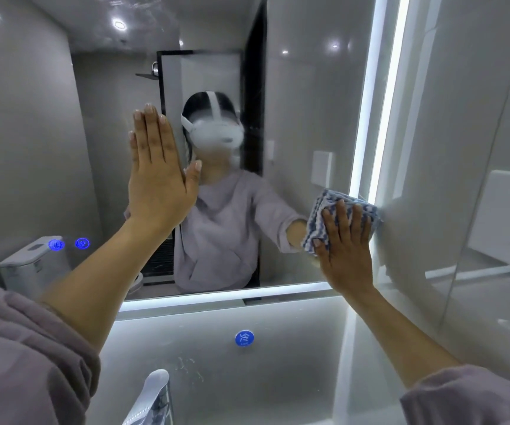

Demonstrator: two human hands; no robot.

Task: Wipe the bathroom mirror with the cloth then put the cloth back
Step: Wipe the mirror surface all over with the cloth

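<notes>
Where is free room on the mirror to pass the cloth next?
Free: the mirror between the left hand and the cloth, and above the right hand. Crowded: the lower left, by the blue buttons.

Right hand [347, 250] presses cloth [344, 211] against mirror [302, 96]; left hand [157, 173] flat.

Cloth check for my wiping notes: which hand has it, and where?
Right hand presses the cloth flat on the mirror, fingers over its lower half; left hand holds nothing.
</notes>
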